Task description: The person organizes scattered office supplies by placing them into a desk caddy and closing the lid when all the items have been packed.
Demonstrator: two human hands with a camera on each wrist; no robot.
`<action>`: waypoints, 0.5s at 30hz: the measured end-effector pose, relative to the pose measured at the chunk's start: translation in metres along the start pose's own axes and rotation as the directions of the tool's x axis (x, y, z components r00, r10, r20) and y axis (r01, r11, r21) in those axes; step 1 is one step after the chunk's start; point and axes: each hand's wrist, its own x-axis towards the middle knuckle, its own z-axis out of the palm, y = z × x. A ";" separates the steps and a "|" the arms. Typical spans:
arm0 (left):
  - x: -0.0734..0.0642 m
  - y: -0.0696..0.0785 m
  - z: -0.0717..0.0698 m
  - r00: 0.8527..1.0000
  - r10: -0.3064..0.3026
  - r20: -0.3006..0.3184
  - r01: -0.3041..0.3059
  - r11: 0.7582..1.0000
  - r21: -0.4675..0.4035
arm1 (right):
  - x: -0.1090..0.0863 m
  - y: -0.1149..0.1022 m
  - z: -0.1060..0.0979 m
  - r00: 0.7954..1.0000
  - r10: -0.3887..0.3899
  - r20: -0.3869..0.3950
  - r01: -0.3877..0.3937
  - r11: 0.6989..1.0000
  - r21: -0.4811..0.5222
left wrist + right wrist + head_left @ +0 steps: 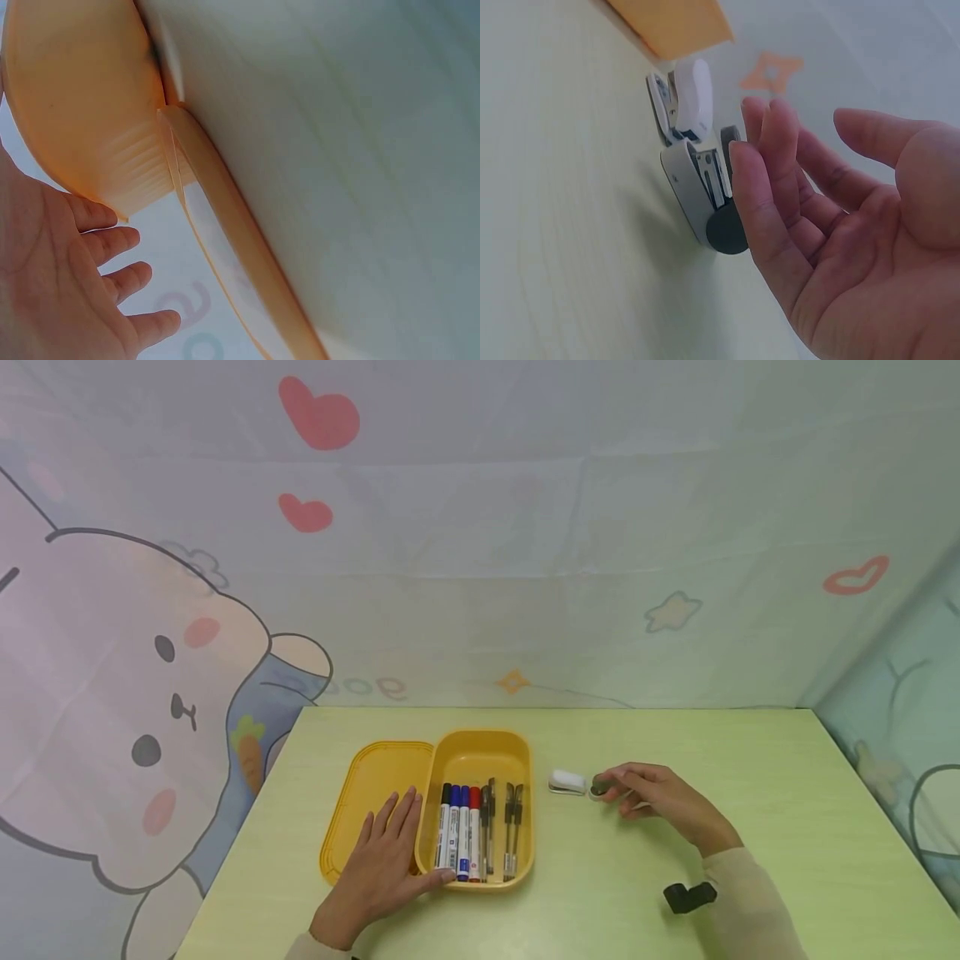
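Note:
My left hand [381,864] lies with its fingers stretched over the opened lid [390,756] of a yellow pencil box [480,743], its thumb across the box's near left rim. Inside the box lie several capped markers [464,835] and several black-capped pens [513,827]. My right hand [656,793] is beside a small grey and black stapler [690,187], thumb spread away from loosely bent fingers [751,184]. Those fingertips overlap the stapler's dark part in the right wrist view. End to end with it sits a white stapler [567,782].
A pale green table [600,918] carries everything. Behind it hangs a cloth backdrop [480,527] with printed hearts and a cartoon animal. The black wrist camera [690,897] sticks out by the right sleeve [750,902].

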 end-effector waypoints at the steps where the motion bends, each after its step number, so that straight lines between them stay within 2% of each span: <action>1: 0.000 0.000 0.000 1.000 0.002 -0.002 -0.002 1.000 0.002 | 0.000 0.001 -0.001 1.000 0.003 -0.004 -0.003 1.000 0.001; 15: -0.001 0.001 -0.001 1.000 0.006 -0.002 -0.006 1.000 0.002 | -0.003 0.006 -0.013 0.999 0.036 -0.036 -0.036 0.999 -0.019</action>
